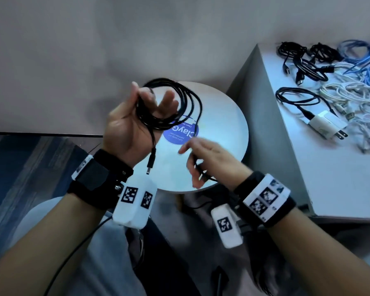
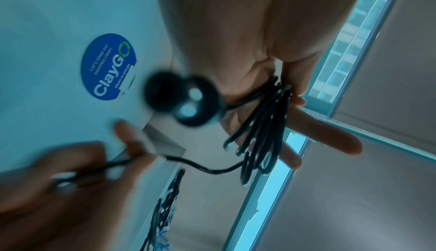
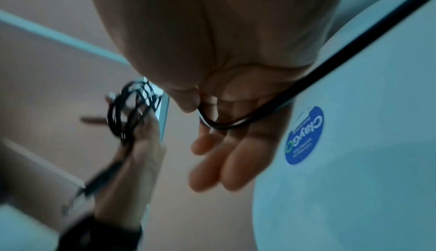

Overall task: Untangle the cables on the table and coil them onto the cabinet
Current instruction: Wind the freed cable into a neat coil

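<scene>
Below both hands stands a round white desk (image 1: 226,116) with a blue round sticker (image 1: 181,133). The left hand (image 1: 132,124), palm up, pinches a coiled thin black cable (image 1: 179,103) at thumb and forefinger, its plug (image 1: 151,163) dangling. The right hand (image 1: 212,159), fingers loosely extended, hooks the cable's free end under its thumb; more cables lie on the grey cabinet (image 1: 329,178).

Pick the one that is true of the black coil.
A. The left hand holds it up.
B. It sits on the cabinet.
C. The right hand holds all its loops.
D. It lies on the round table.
A: the left hand grips the coil above the round table, while the right hand holds only the trailing end.
</scene>
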`<state>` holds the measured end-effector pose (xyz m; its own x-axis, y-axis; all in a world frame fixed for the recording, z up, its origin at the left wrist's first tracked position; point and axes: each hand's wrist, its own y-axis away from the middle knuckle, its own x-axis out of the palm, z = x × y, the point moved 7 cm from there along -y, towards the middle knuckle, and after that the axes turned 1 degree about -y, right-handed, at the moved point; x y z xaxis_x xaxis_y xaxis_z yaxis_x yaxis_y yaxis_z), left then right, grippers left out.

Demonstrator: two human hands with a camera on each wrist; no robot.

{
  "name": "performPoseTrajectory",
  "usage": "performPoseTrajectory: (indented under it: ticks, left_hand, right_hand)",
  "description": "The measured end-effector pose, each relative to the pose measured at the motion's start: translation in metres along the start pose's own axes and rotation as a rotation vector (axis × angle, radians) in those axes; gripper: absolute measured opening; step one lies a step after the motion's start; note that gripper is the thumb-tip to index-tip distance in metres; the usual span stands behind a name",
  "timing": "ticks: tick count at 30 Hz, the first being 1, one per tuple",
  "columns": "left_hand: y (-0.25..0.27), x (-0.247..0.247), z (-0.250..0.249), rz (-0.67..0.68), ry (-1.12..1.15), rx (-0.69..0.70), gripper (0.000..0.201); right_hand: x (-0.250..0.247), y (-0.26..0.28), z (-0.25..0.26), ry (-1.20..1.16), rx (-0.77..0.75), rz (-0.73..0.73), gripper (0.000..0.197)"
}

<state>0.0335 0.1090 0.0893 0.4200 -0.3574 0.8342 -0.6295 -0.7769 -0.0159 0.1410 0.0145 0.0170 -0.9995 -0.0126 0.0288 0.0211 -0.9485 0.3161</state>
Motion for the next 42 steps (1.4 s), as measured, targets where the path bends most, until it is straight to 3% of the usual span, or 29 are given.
performPoseTrajectory:
  ticks: [5, 8, 11, 13, 17, 19, 24, 33, 38, 40, 42]
  left_hand:
    - [-0.002, -0.018, -0.016, -0.139, -0.085, 0.046, 0.052]
    - [-0.006, -0.024, -0.010, -0.181, -0.636, 0.054, 0.034]
    - [-0.003, -0.022, 0.018, 0.004, -1.243, 0.009, 0.027]
    - [0.003, -0.019, 0.038, 0.144, -1.383, -0.065, 0.034]
    - [0.009, -0.006, 0.043, 0.179, -1.127, -0.164, 0.045]
    - [0.010, -0.001, 0.043, 0.185, -1.038, -0.205, 0.043]
    - [0.013, 0.002, 0.053, 0.211, -0.813, -0.263, 0.032]
    - [0.011, -0.005, 0.058, 0.178, -0.425, -0.333, 0.036]
    - [0.009, -0.003, 0.048, 0.111, -0.064, -0.263, 0.034]
    - [0.007, -0.002, 0.041, 0.119, 0.021, -0.202, 0.029]
    - [0.003, -0.010, 0.031, 0.041, -0.002, -0.118, 0.030]
  right_hand:
    - [0.031, 0.001, -0.011, 0.397, 0.007, 0.049, 0.035]
    - [0.038, 0.011, 0.003, 0.733, -0.068, 0.111, 0.027]
    - [0.032, 0.019, 0.025, 0.861, -0.158, 0.092, 0.022]
    - [0.021, 0.023, 0.046, 0.725, -0.270, 0.046, 0.019]
    - [-0.025, 0.025, 0.073, 0.426, -0.414, -0.155, 0.009]
    - [-0.044, 0.026, 0.077, 0.253, -0.406, -0.241, 0.017]
    - [-0.046, 0.019, 0.066, -0.088, -0.298, -0.278, 0.011]
    - [-0.045, 0.011, 0.059, 0.028, -0.450, -0.362, 0.008]
    - [-0.043, 0.001, 0.041, 0.012, -0.357, -0.383, 0.015]
    - [-0.030, -0.004, 0.027, 0.054, -0.278, -0.329, 0.021]
    - [-0.013, -0.008, 0.012, 0.096, -0.183, -0.238, 0.027]
